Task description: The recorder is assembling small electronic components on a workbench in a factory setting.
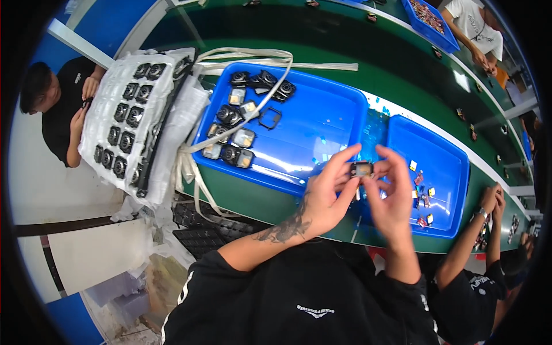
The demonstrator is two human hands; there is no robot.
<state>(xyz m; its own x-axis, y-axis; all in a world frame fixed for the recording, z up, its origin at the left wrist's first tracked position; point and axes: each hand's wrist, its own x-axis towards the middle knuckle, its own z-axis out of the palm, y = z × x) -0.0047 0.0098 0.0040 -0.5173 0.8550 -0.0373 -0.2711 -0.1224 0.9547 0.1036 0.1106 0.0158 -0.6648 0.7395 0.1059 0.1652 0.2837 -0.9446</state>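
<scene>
Bright indoor light falls across the scene; a hard white glare patch sits on the green belt (pixel 402 63), whose upper stretch looks darker; paler reflections streak the left blue tray (pixel 322 121); straight edges bend toward a black rounded border; the small dark part (pixel 362 169) looks soft, its fine detail unclear.

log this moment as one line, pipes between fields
left hand: holding small dark part | right hand: on same part | left blue tray: black housings | right blue tray: small scattered pieces
</scene>
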